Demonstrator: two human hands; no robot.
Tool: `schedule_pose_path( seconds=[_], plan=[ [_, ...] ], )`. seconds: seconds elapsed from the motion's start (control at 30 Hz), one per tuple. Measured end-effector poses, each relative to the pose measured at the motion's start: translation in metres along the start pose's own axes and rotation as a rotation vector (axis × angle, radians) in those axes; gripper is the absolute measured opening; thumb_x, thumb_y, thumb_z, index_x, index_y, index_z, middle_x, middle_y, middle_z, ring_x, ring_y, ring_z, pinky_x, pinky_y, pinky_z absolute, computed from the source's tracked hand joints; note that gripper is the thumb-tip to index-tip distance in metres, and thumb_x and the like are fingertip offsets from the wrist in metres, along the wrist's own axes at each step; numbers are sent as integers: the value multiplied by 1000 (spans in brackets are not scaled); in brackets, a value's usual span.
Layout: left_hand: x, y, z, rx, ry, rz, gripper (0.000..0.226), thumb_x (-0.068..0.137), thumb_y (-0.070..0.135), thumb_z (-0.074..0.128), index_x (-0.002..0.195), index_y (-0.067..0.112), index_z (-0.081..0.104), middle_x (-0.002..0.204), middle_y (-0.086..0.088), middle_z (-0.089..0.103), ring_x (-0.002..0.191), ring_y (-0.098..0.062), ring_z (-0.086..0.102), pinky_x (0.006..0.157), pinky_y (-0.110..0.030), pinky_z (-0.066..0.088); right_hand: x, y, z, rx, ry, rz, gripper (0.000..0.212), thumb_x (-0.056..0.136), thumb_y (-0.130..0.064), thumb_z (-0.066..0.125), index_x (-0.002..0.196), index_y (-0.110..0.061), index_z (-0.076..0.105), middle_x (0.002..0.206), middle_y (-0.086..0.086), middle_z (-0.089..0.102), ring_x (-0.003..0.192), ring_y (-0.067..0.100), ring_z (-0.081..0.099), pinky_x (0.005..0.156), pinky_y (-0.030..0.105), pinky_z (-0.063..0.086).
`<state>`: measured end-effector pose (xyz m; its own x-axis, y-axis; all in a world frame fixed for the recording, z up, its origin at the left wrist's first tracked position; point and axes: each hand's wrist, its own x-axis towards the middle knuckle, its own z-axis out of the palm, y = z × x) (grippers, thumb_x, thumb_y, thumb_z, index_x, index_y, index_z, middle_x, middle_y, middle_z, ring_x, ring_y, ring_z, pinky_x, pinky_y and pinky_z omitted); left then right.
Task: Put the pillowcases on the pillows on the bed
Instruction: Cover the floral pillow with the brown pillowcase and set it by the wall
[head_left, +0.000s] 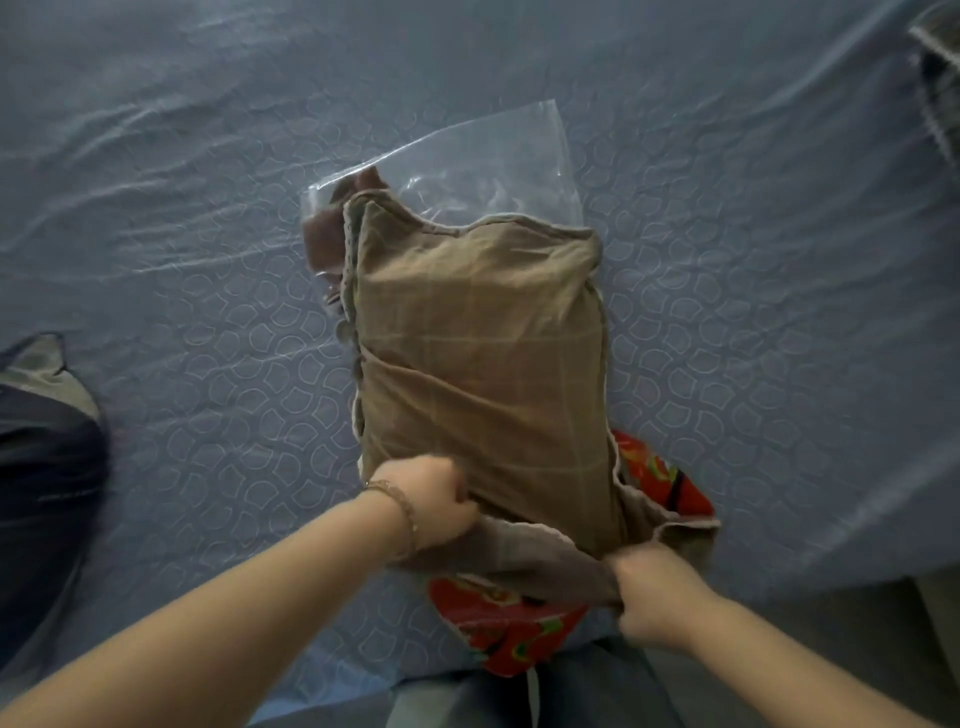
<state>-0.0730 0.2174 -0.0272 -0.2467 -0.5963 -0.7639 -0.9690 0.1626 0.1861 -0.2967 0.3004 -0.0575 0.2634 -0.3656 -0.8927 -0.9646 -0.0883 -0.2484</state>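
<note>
A brown checked pillowcase (483, 353) covers most of a red patterned pillow (504, 623), which sticks out at the near end and at the right (670, 483). The pillow lies lengthwise on the blue bed sheet (208, 260). My left hand (436, 499) grips the pillowcase's open edge on the left side. My right hand (649, 592) grips the same open edge on the right side, nearer to me. The fabric is bunched between both hands.
A clear plastic bag (467, 161) with dark reddish cloth inside lies under the far end of the pillow. A dark pillow or cushion (47, 467) sits at the left edge. Another fabric item (940, 88) shows at the top right corner.
</note>
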Motion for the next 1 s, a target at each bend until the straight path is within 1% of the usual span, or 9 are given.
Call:
schedule_pose_path(
  seconds=[0.07,0.13,0.2,0.27,0.37,0.47,0.63,0.8,1.0],
  plan=[
    [22,18,-30,-112,343,12,29,84,41,50,104,22,60,108,0,60,98,-22,58,80,-29,46,5,16,-6,324,-10,18,30,82,-45,59,101,-22,59,105,-2,59,101,18,58,82,28,47],
    [53,32,-56,-197,531,6,37,83,42,53,112,20,53,116,-2,51,105,-24,54,83,-35,46,15,36,-22,603,270,137,53,78,-56,63,118,-22,55,115,-2,55,110,16,53,90,28,46],
    [92,50,-73,-172,477,-75,59,81,52,56,128,20,42,130,-5,40,117,-28,45,86,-39,44,35,59,-30,554,470,333,97,64,-66,68,140,-18,31,139,6,34,132,25,32,108,37,32],
    [119,64,-74,-71,324,-202,91,72,65,60,142,21,21,142,-9,25,126,-32,33,88,-42,44,56,67,-29,675,396,421,125,50,-66,76,147,-17,14,149,9,24,137,30,25,113,42,26],
    [145,76,-50,75,311,-324,103,70,57,68,144,12,12,143,-15,23,126,-34,30,88,-44,44,79,74,-21,1065,345,267,78,56,-33,87,123,-20,50,115,1,61,108,17,57,89,27,48],
    [152,66,-44,73,470,-319,57,83,35,62,126,6,38,127,-15,47,115,-32,47,85,-38,44,69,64,-30,1266,384,111,35,65,-3,80,95,-13,65,84,-1,64,74,8,59,57,7,44],
    [125,77,-100,-442,640,-345,25,84,18,51,106,7,56,112,-18,60,105,-36,55,84,-34,41,4,57,-73,1648,290,-39,19,51,2,69,66,-10,66,63,4,64,59,16,62,51,20,47],
    [79,89,-183,-632,761,-174,34,73,21,55,97,-1,65,93,-23,63,91,-31,58,71,-28,37,-84,56,-139,1562,409,-234,28,63,11,64,56,-16,62,56,1,60,54,13,58,51,21,45],
    [52,90,-227,-862,705,-40,12,71,9,68,81,3,63,71,-10,57,58,-11,58,58,-23,51,-150,52,-185,1214,891,-219,15,61,4,71,70,-5,63,61,-3,60,58,10,58,56,24,47]
  ],
)
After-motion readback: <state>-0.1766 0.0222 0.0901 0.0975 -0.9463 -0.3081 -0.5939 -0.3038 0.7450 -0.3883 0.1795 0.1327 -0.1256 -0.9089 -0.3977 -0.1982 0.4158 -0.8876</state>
